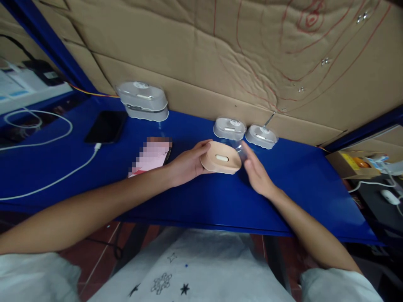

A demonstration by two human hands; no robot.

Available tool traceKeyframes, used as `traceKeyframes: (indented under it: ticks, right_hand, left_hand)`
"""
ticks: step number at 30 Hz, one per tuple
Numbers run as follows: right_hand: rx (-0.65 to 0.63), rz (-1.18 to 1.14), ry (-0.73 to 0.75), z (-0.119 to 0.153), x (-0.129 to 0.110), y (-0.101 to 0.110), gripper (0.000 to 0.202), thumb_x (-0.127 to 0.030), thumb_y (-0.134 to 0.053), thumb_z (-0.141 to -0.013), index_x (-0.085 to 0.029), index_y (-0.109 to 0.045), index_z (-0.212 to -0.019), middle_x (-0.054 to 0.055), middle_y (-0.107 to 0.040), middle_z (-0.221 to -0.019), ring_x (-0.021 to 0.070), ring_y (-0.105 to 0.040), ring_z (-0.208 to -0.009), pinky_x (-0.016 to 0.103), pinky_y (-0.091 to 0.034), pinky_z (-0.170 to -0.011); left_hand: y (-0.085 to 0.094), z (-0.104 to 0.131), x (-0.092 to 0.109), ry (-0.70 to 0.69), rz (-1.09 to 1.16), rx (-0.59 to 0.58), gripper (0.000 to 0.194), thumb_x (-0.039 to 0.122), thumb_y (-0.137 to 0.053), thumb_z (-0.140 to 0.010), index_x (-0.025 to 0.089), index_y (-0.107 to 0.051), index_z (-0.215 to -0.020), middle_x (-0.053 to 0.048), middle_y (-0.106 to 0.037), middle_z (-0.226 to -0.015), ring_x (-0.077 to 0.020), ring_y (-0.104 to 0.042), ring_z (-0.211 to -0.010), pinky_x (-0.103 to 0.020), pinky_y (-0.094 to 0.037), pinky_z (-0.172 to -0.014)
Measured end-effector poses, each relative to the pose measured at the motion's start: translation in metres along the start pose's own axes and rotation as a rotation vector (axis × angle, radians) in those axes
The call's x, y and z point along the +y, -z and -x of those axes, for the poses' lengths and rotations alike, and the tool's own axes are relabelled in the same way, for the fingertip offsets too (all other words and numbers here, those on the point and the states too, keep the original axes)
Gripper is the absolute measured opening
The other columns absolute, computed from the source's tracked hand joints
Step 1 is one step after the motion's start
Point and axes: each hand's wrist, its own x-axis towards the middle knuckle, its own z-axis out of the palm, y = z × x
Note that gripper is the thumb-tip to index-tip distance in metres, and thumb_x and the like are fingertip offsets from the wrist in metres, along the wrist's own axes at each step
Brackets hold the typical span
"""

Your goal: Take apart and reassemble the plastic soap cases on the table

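A peach-coloured oval box (207, 156) with a wavy lower edge and a white pill-shaped piece in its recessed top is in my left hand (188, 164). My fingers wrap round its left end, just above the blue table. At its right end is my right hand (260, 175), its fingers slightly blurred. A clear plastic cover (239, 147) shows at those fingertips, behind the box's right rim; its far part is hard to make out.
Grey oval boxes with clear covers (229, 128) stand along the cardboard wall (176, 46); two more are stacked (143, 100) further left. On the blue table (195, 209) lie a pink-screened phone (153, 155), a black phone (105, 127) and a white cable (77, 172). A carton (355, 165) is right.
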Motion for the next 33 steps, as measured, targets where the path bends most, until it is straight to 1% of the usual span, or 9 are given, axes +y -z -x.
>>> traceKeyframes:
  ticks: [6,10,15,18,21,24,28,30,33]
  right_hand:
    - [-0.101,0.245,0.197,0.005,-0.024,-0.004,0.072,-0.048,-0.043,-0.111,-0.044,-0.004,-0.171,0.004,-0.017,-0.18,0.0359,-0.019,-0.166,0.067,-0.027,-0.131]
    - [-0.094,0.272,0.247,0.004,-0.022,0.0,0.084,-0.053,-0.057,-0.105,-0.044,-0.007,-0.171,0.008,-0.023,-0.177,0.0394,-0.025,-0.163,0.068,-0.031,-0.129]
    - [-0.09,0.251,0.231,0.004,-0.021,0.003,0.082,-0.057,-0.06,-0.102,-0.042,-0.017,-0.171,0.01,-0.033,-0.172,0.0406,-0.033,-0.159,0.068,-0.036,-0.126]
    - [-0.101,0.25,0.218,0.004,-0.018,0.008,0.075,-0.057,-0.062,-0.101,-0.041,-0.03,-0.167,0.01,-0.043,-0.166,0.0396,-0.04,-0.154,0.065,-0.039,-0.124]
    - [-0.128,0.292,0.198,0.009,-0.01,0.019,0.066,-0.055,-0.061,-0.103,-0.038,-0.04,-0.163,0.011,-0.049,-0.161,0.039,-0.041,-0.153,0.065,-0.038,-0.124]
    - [-0.13,0.339,0.16,0.024,0.009,0.037,0.063,-0.052,-0.061,-0.104,-0.036,-0.042,-0.161,0.011,-0.049,-0.162,0.0375,-0.04,-0.155,0.063,-0.037,-0.125]
    - [0.023,0.549,-0.004,0.069,0.061,0.084,0.057,-0.052,-0.06,-0.103,-0.033,-0.05,-0.157,0.013,-0.053,-0.158,0.0417,-0.043,-0.151,0.068,-0.036,-0.12]
    - [0.11,0.693,-0.175,0.094,0.098,0.117,0.056,-0.056,-0.054,-0.105,-0.03,-0.055,-0.155,0.019,-0.054,-0.152,0.0448,-0.05,-0.141,0.07,-0.04,-0.112]
    - [0.251,0.762,-0.324,0.117,0.149,0.163,0.068,-0.069,-0.047,-0.102,-0.021,-0.066,-0.146,0.025,-0.06,-0.138,0.0447,-0.057,-0.129,0.065,-0.044,-0.105]
  left_hand:
    - [-0.001,0.003,-0.006,-0.014,-0.052,-0.136,0.046,0.059,-0.066,-0.1,0.034,-0.061,-0.138,-0.006,-0.059,-0.156,-0.0321,-0.061,-0.138,-0.05,-0.056,-0.108]
    - [0.0,0.006,-0.005,-0.064,-0.161,-0.148,0.05,0.06,-0.071,-0.096,0.037,-0.057,-0.138,-0.004,-0.056,-0.155,-0.0304,-0.062,-0.135,-0.046,-0.058,-0.103]
    - [0.003,0.007,-0.008,-0.099,-0.352,-0.16,0.052,0.067,-0.055,-0.102,0.038,-0.05,-0.144,-0.007,-0.056,-0.155,-0.0329,-0.061,-0.137,-0.052,-0.056,-0.107]
    - [0.008,-0.001,-0.003,-0.358,-0.789,-0.058,0.051,0.063,-0.047,-0.106,0.031,-0.054,-0.145,-0.011,-0.054,-0.157,-0.0344,-0.046,-0.151,-0.057,-0.038,-0.124]
    - [0.008,-0.025,0.011,-0.723,-1.233,-0.014,0.053,0.047,-0.051,-0.106,0.024,-0.049,-0.154,-0.015,-0.036,-0.171,-0.0317,-0.028,-0.162,-0.054,-0.02,-0.133]
    - [0.005,-0.067,0.029,-0.826,-1.475,-0.105,0.065,0.035,-0.06,-0.101,0.017,-0.043,-0.161,-0.021,-0.024,-0.176,-0.0367,-0.018,-0.165,-0.056,-0.014,-0.133]
    - [0.009,-0.113,0.046,-0.615,-1.586,-0.061,0.065,0.035,-0.068,-0.095,0.017,-0.052,-0.155,-0.021,-0.024,-0.176,-0.0486,-0.017,-0.163,-0.066,-0.017,-0.128]
    - [0.015,-0.114,0.049,-0.528,-1.586,-0.079,0.061,0.04,-0.065,-0.096,0.02,-0.054,-0.153,-0.021,-0.028,-0.175,-0.0489,-0.028,-0.16,-0.066,-0.025,-0.126]
    - [0.022,-0.083,0.042,-0.515,-1.575,-0.201,0.057,0.045,-0.065,-0.097,0.027,-0.058,-0.15,-0.016,-0.032,-0.172,-0.0435,-0.046,-0.15,-0.059,-0.036,-0.123]
